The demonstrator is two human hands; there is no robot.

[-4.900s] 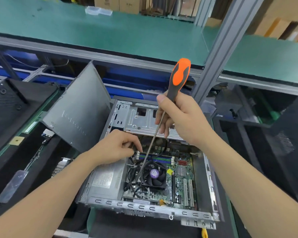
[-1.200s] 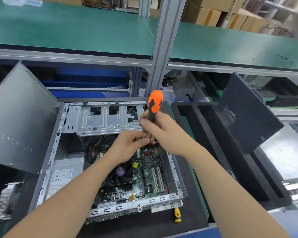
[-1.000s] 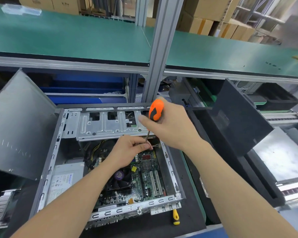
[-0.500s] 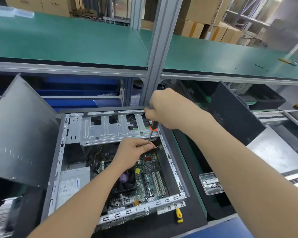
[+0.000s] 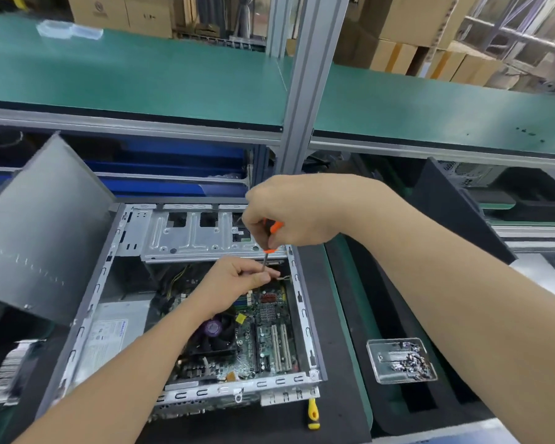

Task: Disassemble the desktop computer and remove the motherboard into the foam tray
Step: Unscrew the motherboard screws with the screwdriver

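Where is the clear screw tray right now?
Head view, lower right: the clear screw tray sits right of the open computer case, beside the right forearm.

Bare forearms, bare hands

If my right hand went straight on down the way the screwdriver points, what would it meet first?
Most likely the left hand, which pinches the screwdriver shaft just below the right hand; past it lies the motherboard, at its far right corner. Depth is unclear.
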